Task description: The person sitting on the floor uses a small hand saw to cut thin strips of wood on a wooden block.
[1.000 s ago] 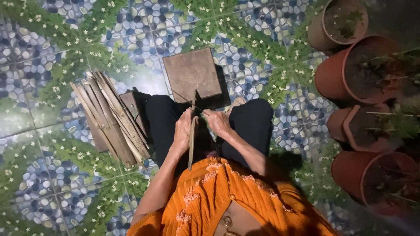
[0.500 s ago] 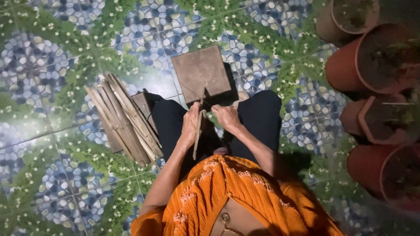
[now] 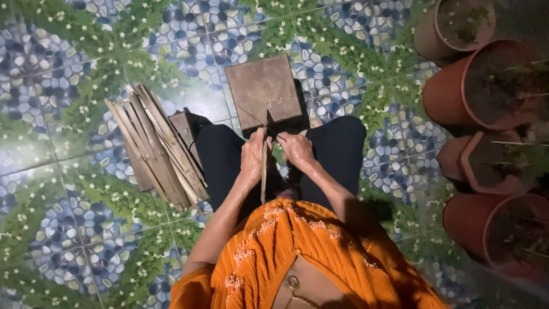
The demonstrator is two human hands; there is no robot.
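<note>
Hands mid-frame: left hand (image 3: 253, 155) and right hand (image 3: 296, 150) side by side over the lap, a thin strip (image 3: 264, 171) between them. Square board (image 3: 263, 90) on the floor just above the hands; bundle of strips (image 3: 155, 144) at left. Pots (image 3: 474, 91) stacked down the right edge.

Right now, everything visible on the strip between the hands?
The strip is a long, thin, flat sliver, pale brown, and looks like split bamboo or dried leaf stalk. It stands nearly vertical in the picture, running from the knees back toward the orange garment. The left hand grips it along its upper half; the right hand meets it near the top, where a dark blade-like tip shows, though what that is cannot be told. Its lower end hangs free over the dark lap. It matches the strips in the bundle lying to the left.
</note>
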